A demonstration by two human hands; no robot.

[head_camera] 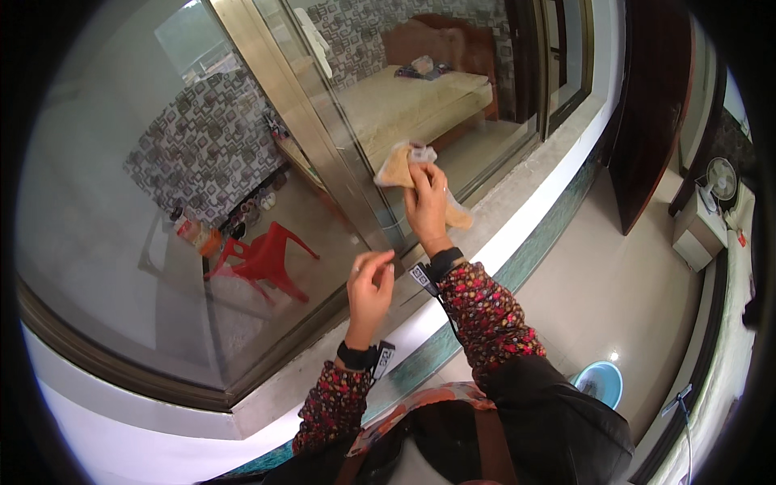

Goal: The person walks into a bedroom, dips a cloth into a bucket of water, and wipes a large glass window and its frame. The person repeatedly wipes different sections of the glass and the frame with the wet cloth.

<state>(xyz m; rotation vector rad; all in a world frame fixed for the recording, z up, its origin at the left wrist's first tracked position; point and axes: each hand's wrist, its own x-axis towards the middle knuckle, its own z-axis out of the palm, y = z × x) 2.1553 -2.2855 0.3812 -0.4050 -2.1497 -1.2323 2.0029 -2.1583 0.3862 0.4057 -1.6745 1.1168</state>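
Note:
My right hand [427, 206] grips a tan-and-white cloth [397, 167], bunched above the fingers. One corner of it hangs below, beside the wrist. The cloth overlaps the sliding window's glass pane [424, 115] near the metal frame upright [321, 121]; whether it touches the glass I cannot tell. Lower and to the left, my left hand [368, 294] is raised in front of the window with fingers loosely bent and nothing in them. Both wrists wear black bands with printed tags. Beneath the hands runs the window sill [515, 173].
Through the glass I see a red plastic chair [260, 260] and a bed with a bare mattress [412, 100]. On my side are a light-blue bucket [600, 385] on the tiled floor, a dark door [648, 109], a small cabinet [700, 233], a fan [721, 179] and a squeegee-like tool [678, 400].

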